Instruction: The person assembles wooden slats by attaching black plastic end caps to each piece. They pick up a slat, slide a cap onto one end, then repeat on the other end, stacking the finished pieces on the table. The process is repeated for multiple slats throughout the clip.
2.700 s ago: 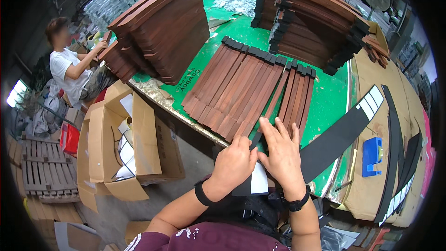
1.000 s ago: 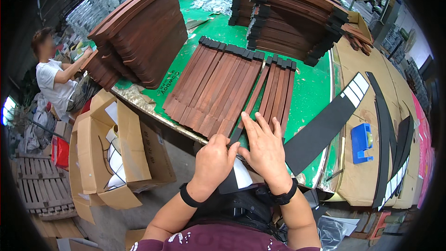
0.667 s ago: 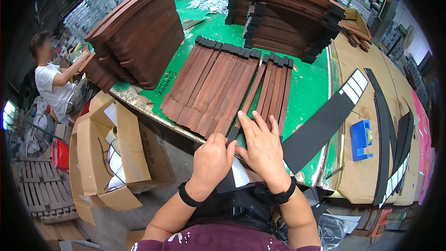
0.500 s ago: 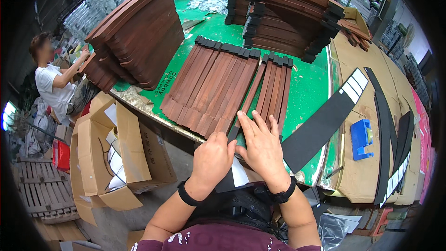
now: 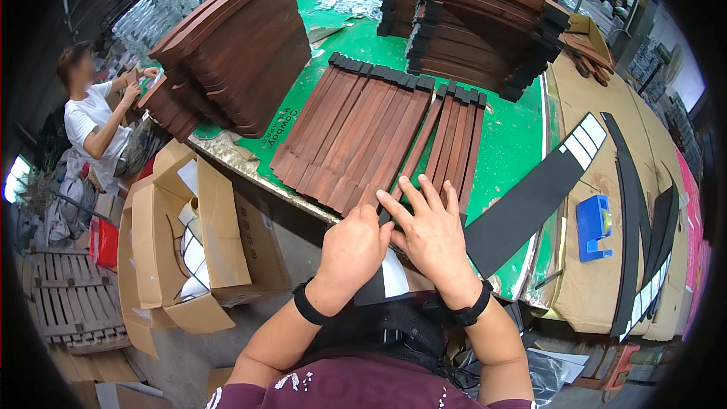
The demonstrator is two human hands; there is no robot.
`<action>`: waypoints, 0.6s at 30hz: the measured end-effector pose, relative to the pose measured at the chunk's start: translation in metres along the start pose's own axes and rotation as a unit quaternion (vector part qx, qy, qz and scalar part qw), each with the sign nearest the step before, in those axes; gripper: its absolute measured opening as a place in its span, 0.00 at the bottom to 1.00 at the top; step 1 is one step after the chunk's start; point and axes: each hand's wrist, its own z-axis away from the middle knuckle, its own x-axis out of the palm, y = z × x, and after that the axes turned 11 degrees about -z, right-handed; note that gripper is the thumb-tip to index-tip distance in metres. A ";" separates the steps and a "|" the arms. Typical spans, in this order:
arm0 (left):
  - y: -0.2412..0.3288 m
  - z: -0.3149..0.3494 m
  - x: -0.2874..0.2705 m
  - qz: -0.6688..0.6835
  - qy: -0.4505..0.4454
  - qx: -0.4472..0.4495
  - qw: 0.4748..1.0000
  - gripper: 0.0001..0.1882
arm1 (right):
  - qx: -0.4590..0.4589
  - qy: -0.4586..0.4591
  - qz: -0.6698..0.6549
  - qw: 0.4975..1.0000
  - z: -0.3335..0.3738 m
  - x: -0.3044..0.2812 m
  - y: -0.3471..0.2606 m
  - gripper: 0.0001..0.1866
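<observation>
Long reddish-brown wooden slats lie side by side on the green tabletop, their far ends capped in black. A single slat sits slightly apart between that group and a narrower group of slats. My left hand is closed at the near end of the single slat, where a bit of black strip shows between my hands; its fingertips are partly hidden. Fingers spread, my right hand lies flat over the near ends of the slats. Below my hands, a black sheet with a white patch sticks out at the table edge.
A black strip with white segments lies at right, beside a blue tape dispenser and thin black strips on cardboard. Tall wood stacks stand behind. An open carton is at left. Two other people are nearby.
The view has shifted slightly, so the table contents appear a little further right. My right fingers have spread a bit more; my left hand stays closed at the slat's near end.
</observation>
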 end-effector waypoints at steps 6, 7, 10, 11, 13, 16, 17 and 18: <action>-0.012 0.012 0.005 0.053 0.012 -0.019 0.998 0.21 | -0.001 -0.007 -0.002 1.000 -0.001 -0.003 -0.001 0.40; -0.013 0.015 0.006 0.048 0.017 -0.020 0.999 0.21 | -0.002 -0.008 -0.003 1.000 0.000 -0.003 -0.002 0.40; -0.016 0.019 0.009 0.047 0.034 -0.025 0.998 0.20 | -0.003 -0.010 -0.003 1.000 -0.002 -0.003 -0.003 0.41; -0.017 0.018 0.008 0.055 0.039 -0.027 0.997 0.20 | -0.003 -0.010 -0.002 1.000 -0.001 -0.003 -0.002 0.42; -0.017 0.017 0.006 0.067 0.045 -0.026 0.996 0.19 | -0.002 -0.010 -0.003 1.000 0.000 -0.002 -0.002 0.42; -0.011 0.015 0.007 0.074 0.046 -0.020 0.996 0.17 | 0.002 -0.018 0.001 1.000 -0.002 -0.003 -0.002 0.41; -0.008 0.015 0.007 0.073 0.046 -0.022 0.996 0.16 | 0.002 -0.020 -0.001 1.000 -0.001 -0.003 -0.002 0.42; -0.007 0.015 0.007 0.070 0.045 -0.022 0.996 0.15 | 0.003 -0.020 -0.003 1.000 -0.002 -0.003 -0.003 0.42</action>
